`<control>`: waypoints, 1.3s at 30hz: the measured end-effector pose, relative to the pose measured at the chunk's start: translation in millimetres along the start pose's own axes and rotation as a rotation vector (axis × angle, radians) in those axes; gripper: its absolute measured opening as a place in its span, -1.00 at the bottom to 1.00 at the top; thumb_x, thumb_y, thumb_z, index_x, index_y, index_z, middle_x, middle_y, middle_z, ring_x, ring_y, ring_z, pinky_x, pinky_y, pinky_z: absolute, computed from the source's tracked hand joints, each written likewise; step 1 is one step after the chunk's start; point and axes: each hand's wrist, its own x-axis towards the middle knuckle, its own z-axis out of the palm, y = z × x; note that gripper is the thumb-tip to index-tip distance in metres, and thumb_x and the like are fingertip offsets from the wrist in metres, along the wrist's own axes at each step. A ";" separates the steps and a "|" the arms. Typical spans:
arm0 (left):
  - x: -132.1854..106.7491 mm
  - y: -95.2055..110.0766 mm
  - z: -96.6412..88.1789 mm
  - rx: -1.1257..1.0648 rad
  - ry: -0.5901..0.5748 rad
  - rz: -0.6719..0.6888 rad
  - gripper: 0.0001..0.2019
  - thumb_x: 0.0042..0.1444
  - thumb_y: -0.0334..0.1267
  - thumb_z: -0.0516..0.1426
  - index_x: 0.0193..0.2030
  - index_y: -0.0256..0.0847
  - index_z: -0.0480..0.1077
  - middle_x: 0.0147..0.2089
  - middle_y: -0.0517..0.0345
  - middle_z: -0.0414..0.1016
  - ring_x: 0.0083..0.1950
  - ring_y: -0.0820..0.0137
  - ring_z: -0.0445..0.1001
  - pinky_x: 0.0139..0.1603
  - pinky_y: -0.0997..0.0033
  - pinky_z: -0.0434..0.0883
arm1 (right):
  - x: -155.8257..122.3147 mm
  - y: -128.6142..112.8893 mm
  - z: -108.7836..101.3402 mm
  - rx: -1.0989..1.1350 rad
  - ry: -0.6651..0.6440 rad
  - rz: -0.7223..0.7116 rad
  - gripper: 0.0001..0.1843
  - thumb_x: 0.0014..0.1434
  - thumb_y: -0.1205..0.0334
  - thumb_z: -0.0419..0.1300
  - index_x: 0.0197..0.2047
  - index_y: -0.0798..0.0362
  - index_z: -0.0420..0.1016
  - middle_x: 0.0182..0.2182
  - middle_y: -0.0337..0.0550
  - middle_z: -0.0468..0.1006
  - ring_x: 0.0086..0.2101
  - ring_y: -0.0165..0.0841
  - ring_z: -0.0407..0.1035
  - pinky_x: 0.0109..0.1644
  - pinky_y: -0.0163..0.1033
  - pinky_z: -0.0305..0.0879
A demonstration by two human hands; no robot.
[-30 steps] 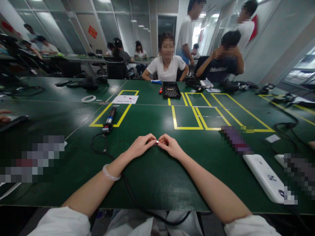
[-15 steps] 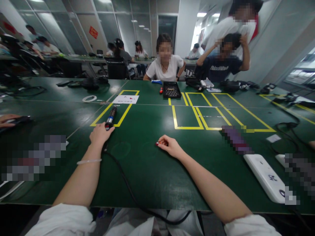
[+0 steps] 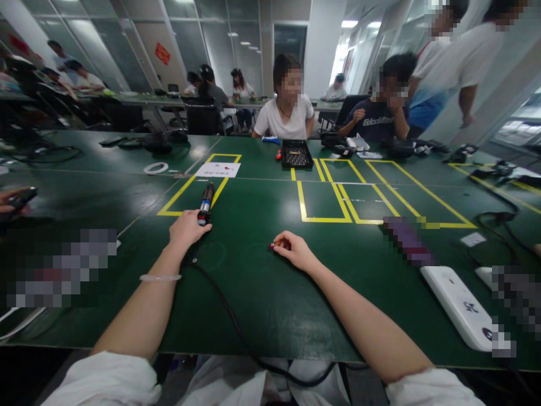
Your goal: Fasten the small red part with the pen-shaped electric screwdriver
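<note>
My left hand [image 3: 188, 229] is closed around the rear end of a black corded hand tool [image 3: 205, 202], which lies tilted on the green table [image 3: 253, 293] at the corner of a yellow-taped box. The tool's black cable [image 3: 228, 316] runs back toward my body. My right hand [image 3: 293, 251] rests on the table and pinches a small red and white part [image 3: 271, 246] between its fingertips.
A black parts tray [image 3: 296, 154] and a small red item [image 3: 279, 154] sit at the far side in front of a seated person. A white paper sheet [image 3: 218, 170] and a tape ring [image 3: 154, 168] lie far left. A white device [image 3: 459, 305] lies at right. Several people are around.
My left hand let go of the small part, reached left to the black tool and gripped it, pulling it toward the right. My right hand kept the small part in place.
</note>
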 end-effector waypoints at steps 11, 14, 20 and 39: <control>-48.1 97.4 2.5 -0.166 -0.053 0.410 -0.37 0.05 0.03 0.14 0.24 -0.17 0.25 0.20 -0.03 0.34 0.09 0.13 0.44 0.01 0.22 0.42 | -0.3 -1.6 -0.9 -0.017 0.028 -0.016 -0.84 0.13 0.20 0.24 -0.24 0.07 0.39 -0.43 -0.28 0.41 -0.43 -0.45 0.29 -0.34 -0.34 0.20; -62.2 117.4 2.9 -0.248 -0.067 0.539 -0.39 0.04 -0.02 0.17 0.24 -0.16 0.25 0.21 -0.03 0.33 0.12 0.13 0.41 0.06 0.20 0.39 | -0.6 -1.0 -1.2 -0.046 0.056 -0.055 -0.85 0.13 0.22 0.24 -0.25 0.06 0.36 -0.43 -0.28 0.39 -0.44 -0.44 0.27 -0.32 -0.33 0.22; -75.5 132.4 3.6 -0.339 -0.078 0.728 -0.41 0.03 -0.10 0.18 0.22 -0.13 0.25 0.22 -0.02 0.33 0.14 0.15 0.39 0.12 0.19 0.35 | -1.2 -0.6 -0.7 -0.210 0.038 -0.136 -0.88 0.15 0.26 0.20 -0.27 0.04 0.31 -0.36 -0.24 0.38 -0.39 -0.40 0.27 -0.26 -0.30 0.22; -80.1 134.2 0.4 -0.347 -0.118 0.779 -0.41 0.08 -0.06 0.18 0.25 -0.10 0.20 0.27 -0.03 0.27 0.19 0.14 0.35 0.15 0.17 0.32 | -3.2 -5.7 -1.1 -0.428 -0.027 -0.226 -0.87 0.18 0.40 0.16 -0.21 0.01 0.43 -0.11 -0.11 0.43 -0.09 -0.28 0.34 -0.02 -0.22 0.28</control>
